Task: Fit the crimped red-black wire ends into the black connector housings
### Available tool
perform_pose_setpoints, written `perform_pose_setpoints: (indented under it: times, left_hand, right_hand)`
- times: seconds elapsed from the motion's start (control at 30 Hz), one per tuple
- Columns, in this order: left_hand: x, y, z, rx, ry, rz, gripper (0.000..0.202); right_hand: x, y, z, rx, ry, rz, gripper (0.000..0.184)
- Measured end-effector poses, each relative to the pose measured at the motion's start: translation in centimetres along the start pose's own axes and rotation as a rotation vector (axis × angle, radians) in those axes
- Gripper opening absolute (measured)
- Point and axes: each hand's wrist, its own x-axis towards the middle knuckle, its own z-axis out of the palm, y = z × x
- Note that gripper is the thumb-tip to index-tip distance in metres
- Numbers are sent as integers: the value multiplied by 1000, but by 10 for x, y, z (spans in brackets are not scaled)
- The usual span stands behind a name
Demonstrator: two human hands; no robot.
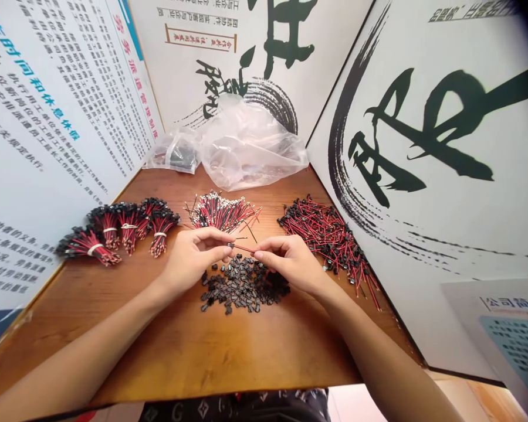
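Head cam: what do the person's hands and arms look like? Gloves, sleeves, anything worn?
The left hand and right hand are bare, with no gloves, rings, watch or bracelet visible. The left forearm and right forearm are bare too, with no sleeves in view.

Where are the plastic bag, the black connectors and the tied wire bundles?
Plastic bag (250, 149), head view, on its middle.
Black connectors (242, 287), head view, on the pile's centre.
Tied wire bundles (161, 225), head view, on the rightmost bundle.
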Motion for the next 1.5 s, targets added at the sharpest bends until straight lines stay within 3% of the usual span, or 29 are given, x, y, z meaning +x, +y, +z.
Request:
perform_pose_setpoints:
  times: [0.1,0.2,0.27,0.33,0.4,0.47,0.53,0.63,0.77,1.03,1.17,1.3,1.5]
  left_hand:
    - [-1,-1,2,10,-25,-34,14]
    - [-1,-1,2,36,-6,-63,14]
    - [0,-1,1,78,24,-55,13]
    - [0,-2,-1,143,43,-29,11]
    - [1,-3,-2,250,68,13,10]
    - [3,-7,-3,399,113,87,10]
    - [4,-12,-6,547,155,176,11]
    - [8,-19,-12,716,169,244,15]
    - [12,-24,-20,880,142,192,17]
    - [14,-25,-26,946,107,119,20]
    - [14,-20,-27,935,87,139,21]
    - [12,-10,-26,895,-63,222,24]
    - [9,-4,-32,859,-372,246,25]
  right_hand:
    - [0,-1,-14,-203,30,-61,20]
    - [1,6,-33,-432,267,-99,23]
    - [1,16,-47,-634,438,-59,23]
    - [-1,25,-59,-843,498,61,23]
    - [-3,32,-65,-1000,489,193,22]
    - [-4,36,-62,-1047,481,237,21]
    - [-3,36,-49,-962,439,162,20]
    - [2,35,-21,-784,270,-10,16]
    - [10,39,4,-737,165,-109,16]
    - [34,43,18,-750,125,-164,14]
    - [52,29,29,-861,5,-203,15]
    - [57,17,32,-1107,-106,-145,14]
    - [34,17,23,-1321,-119,-190,20]
